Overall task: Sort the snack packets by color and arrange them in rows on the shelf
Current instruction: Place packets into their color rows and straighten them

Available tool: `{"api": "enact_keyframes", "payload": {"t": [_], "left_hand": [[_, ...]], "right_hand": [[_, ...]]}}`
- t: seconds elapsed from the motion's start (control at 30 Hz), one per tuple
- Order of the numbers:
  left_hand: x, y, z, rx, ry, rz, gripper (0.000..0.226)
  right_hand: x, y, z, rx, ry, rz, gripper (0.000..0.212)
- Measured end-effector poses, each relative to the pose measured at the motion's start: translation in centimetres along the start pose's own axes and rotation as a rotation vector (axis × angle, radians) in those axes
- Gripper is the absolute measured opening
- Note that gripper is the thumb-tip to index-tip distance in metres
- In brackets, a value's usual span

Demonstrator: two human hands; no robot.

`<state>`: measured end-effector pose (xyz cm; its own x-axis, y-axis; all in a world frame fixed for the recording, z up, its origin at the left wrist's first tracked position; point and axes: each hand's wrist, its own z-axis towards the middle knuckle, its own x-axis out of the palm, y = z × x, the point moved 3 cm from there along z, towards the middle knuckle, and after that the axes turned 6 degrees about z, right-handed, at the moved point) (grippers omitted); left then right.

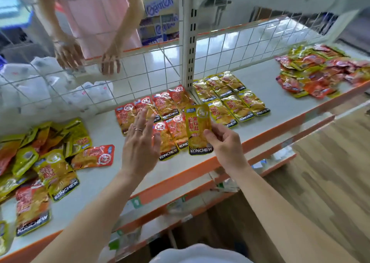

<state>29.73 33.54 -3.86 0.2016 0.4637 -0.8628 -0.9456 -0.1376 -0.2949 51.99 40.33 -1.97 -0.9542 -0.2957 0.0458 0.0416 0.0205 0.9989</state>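
Thumb and fingers of the right hand (224,142) pinch a yellow foil snack packet (197,126) by its lower right corner. They hold it upright over the near part of the white shelf with an orange front edge (280,94). The left hand (140,142) is spread wide with straight fingers and holds nothing. A thin ring (138,129) shows on one finger. This hand lies over the left end of the red foil packets (168,104), and whether it touches them cannot be told.

The red foil packets lie flat in two rows, one far and one near, in the middle of the shelf. Just to their right, the sorted yellow foil packets (230,100) lie in two rows of their own. The held packet sits in front of the border between the two groups.

On the near left a loose heap of mixed red and yellow packets (40,162) overlaps itself, with a single red packet (94,156) at its right edge. A second mixed heap (316,72) lies far right.

Behind the shelf stands a white wire grid panel (152,72). Beyond it, a person in a pink top (96,12) reaches both hands down towards white plastic bags (40,86)
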Motion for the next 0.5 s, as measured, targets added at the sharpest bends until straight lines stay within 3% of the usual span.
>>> {"api": "enact_keyframes", "payload": {"t": [0.13, 0.5], "left_hand": [[1.0, -6.8, 0.1, 0.035, -0.067, -0.021, 0.058], [7.0, -24.3, -0.9, 0.123, 0.054, 0.019, 0.061]], "right_hand": [[-5.8, 1.5, 0.2, -0.028, 0.033, -0.037, 0.031], [-24.4, 3.2, -0.3, -0.040, -0.040, -0.124, 0.047]]}}
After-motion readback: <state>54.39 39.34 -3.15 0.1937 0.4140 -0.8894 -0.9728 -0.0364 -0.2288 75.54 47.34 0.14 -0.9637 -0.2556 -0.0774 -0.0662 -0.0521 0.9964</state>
